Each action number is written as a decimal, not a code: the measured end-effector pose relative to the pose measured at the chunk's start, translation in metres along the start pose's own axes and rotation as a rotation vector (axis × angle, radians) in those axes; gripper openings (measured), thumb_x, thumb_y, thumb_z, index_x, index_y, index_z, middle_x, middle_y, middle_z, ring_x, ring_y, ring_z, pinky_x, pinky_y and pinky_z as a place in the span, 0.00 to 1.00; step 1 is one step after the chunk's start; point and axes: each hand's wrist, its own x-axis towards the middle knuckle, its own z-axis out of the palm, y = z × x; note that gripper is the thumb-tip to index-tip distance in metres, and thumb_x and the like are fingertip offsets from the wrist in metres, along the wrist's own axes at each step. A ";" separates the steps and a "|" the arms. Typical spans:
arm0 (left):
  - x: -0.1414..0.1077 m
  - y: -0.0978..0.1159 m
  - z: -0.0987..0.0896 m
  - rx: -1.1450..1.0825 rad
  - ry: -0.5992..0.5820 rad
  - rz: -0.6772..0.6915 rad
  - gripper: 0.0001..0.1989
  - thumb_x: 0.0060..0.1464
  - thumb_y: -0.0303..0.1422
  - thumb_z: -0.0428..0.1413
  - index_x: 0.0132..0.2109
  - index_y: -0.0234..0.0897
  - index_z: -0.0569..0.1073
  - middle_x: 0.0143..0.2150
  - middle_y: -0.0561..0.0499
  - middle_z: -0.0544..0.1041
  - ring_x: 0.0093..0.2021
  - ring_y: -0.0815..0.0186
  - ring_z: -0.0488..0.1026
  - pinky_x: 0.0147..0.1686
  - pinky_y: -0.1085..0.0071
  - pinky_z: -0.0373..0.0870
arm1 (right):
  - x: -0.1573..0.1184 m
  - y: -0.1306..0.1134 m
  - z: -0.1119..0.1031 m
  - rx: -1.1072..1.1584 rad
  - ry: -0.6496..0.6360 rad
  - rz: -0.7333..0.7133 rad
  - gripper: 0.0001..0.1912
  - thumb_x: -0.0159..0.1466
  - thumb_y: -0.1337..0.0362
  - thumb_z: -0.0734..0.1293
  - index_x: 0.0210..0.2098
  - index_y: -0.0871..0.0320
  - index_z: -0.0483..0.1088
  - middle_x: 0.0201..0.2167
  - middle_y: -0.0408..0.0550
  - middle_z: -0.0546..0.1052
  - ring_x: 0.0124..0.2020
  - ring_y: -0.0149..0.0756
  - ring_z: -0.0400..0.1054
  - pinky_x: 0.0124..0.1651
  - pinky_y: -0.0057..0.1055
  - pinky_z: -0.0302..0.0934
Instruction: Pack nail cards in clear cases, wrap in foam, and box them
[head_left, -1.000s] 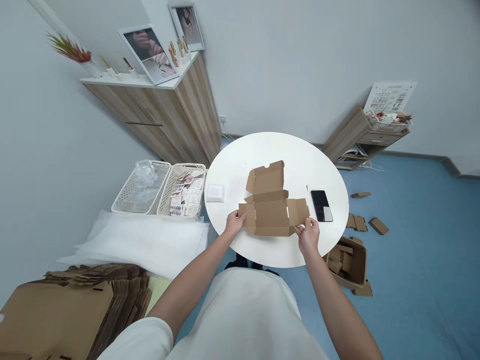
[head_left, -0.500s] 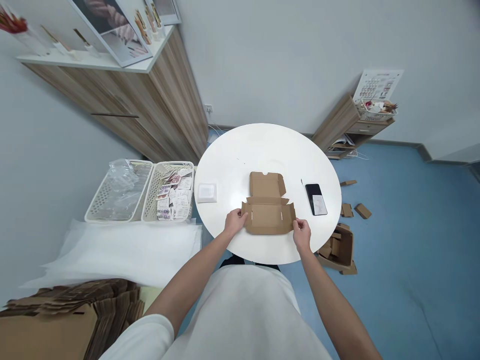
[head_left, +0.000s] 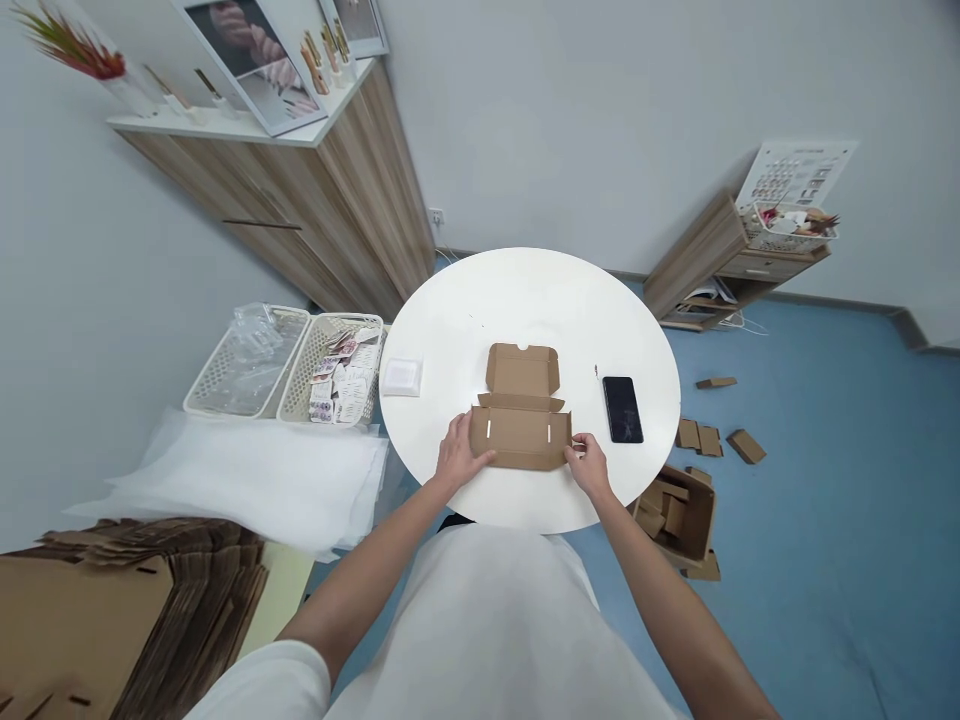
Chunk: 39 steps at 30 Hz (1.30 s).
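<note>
An unfolded brown cardboard box [head_left: 519,434] lies on the round white table [head_left: 525,300], its lid panel pointing away from me. Both side flaps of its near panel stand raised. My left hand [head_left: 459,452] holds the left side, fingers along the outer flap and thumb at the near edge. At the opposite side, my right hand [head_left: 589,464] pinches the right flap near its front corner. Some fingertips are hidden behind the cardboard.
A black phone [head_left: 622,409] lies right of the box, a small white packet [head_left: 403,377] to the left. White baskets [head_left: 286,392] hold bags and cards. Flat cardboard blanks [head_left: 82,620] are stacked lower left. A carton [head_left: 699,520] of cardboard pieces stands on the floor at right.
My left hand has shifted from pinching the left flap's corner to lying along its side. The side flaps have come up and inward. The view has shifted slightly.
</note>
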 end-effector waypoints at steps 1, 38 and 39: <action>-0.004 0.004 0.001 0.082 0.006 0.035 0.45 0.39 0.45 0.58 0.61 0.38 0.47 0.60 0.39 0.52 0.57 0.52 0.54 0.52 0.57 0.54 | 0.002 0.001 -0.002 -0.030 -0.004 -0.020 0.15 0.48 0.59 0.63 0.35 0.56 0.64 0.37 0.48 0.70 0.36 0.37 0.65 0.39 0.34 0.57; 0.004 0.011 0.022 0.350 -0.275 0.254 0.14 0.52 0.23 0.42 0.36 0.41 0.70 0.33 0.50 0.72 0.39 0.63 0.67 0.54 0.54 0.38 | 0.088 -0.041 0.019 0.163 -0.386 -0.025 0.26 0.46 0.63 0.67 0.46 0.51 0.64 0.44 0.43 0.71 0.26 0.27 0.64 0.35 0.32 0.61; 0.004 0.011 0.021 0.349 -0.287 0.264 0.15 0.51 0.22 0.42 0.37 0.41 0.70 0.33 0.50 0.73 0.39 0.62 0.67 0.54 0.54 0.38 | 0.088 -0.041 0.021 0.177 -0.376 -0.026 0.26 0.45 0.63 0.67 0.46 0.51 0.64 0.45 0.44 0.71 0.24 0.26 0.62 0.34 0.32 0.62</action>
